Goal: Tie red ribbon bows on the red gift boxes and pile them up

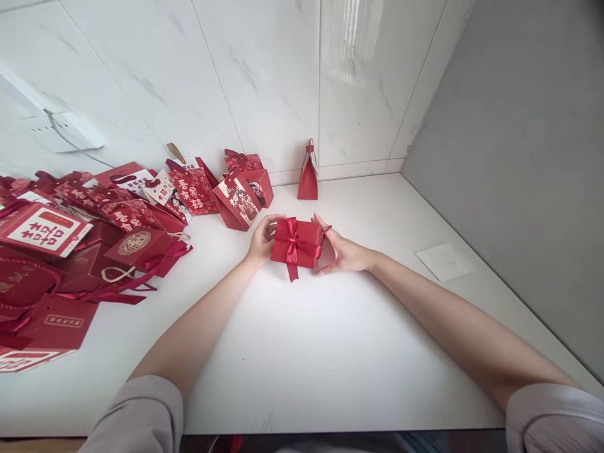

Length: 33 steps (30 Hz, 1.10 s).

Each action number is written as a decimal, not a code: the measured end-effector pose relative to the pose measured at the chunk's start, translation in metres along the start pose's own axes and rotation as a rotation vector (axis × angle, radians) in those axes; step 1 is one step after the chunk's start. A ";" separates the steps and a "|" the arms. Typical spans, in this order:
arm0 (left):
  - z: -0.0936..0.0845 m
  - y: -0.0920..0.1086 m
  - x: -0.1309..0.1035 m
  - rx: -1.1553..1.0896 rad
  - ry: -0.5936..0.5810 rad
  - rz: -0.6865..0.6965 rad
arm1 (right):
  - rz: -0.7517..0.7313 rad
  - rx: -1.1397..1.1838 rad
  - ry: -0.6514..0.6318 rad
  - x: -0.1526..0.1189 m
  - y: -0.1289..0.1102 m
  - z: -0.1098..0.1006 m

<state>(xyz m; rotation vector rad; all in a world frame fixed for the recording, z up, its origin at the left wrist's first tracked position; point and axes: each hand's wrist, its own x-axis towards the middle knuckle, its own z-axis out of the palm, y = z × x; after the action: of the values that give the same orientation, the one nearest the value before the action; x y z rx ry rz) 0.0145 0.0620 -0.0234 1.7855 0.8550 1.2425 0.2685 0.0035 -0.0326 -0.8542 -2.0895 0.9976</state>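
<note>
A small red gift box (308, 244) tied with a shiny red ribbon bow (292, 240) is between my hands at the middle of the white table. My left hand (262, 239) holds its left side, fingers curled behind the edge. On the right side, my right hand (340, 250) grips the box with the fingers at its far corner and the thumb low near its front corner. A red twisted cord or beaded strand (325, 234) runs along that side by the fingers. Whether the box touches the tabletop is unclear.
Many red and white gift boxes (127, 217) crowd the table's left side. Near the wall stand a patterned box (237, 202) and a narrow red box (308, 176). A white paper packet (445, 262) lies at right, beside a grey wall (514, 157).
</note>
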 end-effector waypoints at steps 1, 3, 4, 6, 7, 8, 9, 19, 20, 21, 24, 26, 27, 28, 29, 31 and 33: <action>0.000 0.000 0.000 0.020 -0.009 0.004 | -0.019 -0.035 0.013 0.000 0.000 0.002; 0.001 0.001 -0.002 0.049 -0.034 0.021 | -0.043 -0.086 0.060 0.001 -0.002 0.006; 0.002 0.002 -0.003 0.059 -0.039 0.036 | -0.041 -0.105 0.094 0.001 -0.004 0.008; 0.003 0.005 -0.005 0.098 -0.036 0.079 | -0.020 -0.141 0.161 0.001 -0.007 0.011; 0.003 0.007 -0.007 0.132 -0.033 0.104 | -0.012 -0.155 0.186 0.001 -0.008 0.011; 0.004 0.010 -0.009 0.174 -0.033 0.130 | -0.009 -0.161 0.208 0.001 -0.009 0.011; 0.005 0.012 -0.010 0.219 -0.040 0.156 | -0.009 -0.161 0.224 0.001 -0.009 0.011; 0.008 0.014 -0.014 0.067 -0.235 0.301 | -0.006 -0.125 0.357 0.002 0.007 0.000; 0.008 0.014 -0.013 0.083 -0.251 0.338 | 0.005 -0.127 0.364 0.002 0.008 0.000; 0.008 0.014 -0.013 0.117 -0.262 0.373 | 0.012 -0.128 0.370 0.002 0.008 0.001; 0.009 0.014 -0.013 0.280 -0.266 0.413 | 0.003 -0.129 0.371 0.002 0.006 0.001; 0.010 0.016 -0.014 0.379 -0.254 0.390 | -0.021 -0.133 0.381 0.002 0.003 0.002; 0.010 0.017 -0.014 0.412 -0.248 0.371 | -0.036 -0.141 0.392 0.002 0.001 0.002; 0.010 0.018 -0.014 0.431 -0.239 0.351 | -0.049 -0.150 0.404 0.002 0.000 0.002; 0.010 0.019 -0.014 0.438 -0.229 0.333 | -0.058 -0.157 0.413 0.002 -0.001 0.002; 0.010 0.019 -0.014 0.424 -0.207 0.306 | -0.063 -0.159 0.408 0.002 -0.002 0.003; 0.010 0.017 -0.013 0.371 -0.182 0.284 | -0.062 -0.132 0.375 0.001 -0.002 0.003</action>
<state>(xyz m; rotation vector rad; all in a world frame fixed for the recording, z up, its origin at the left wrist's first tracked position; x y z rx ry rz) 0.0217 0.0406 -0.0157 2.3446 0.7834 1.1219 0.2653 0.0025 -0.0323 -0.9541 -1.8594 0.6150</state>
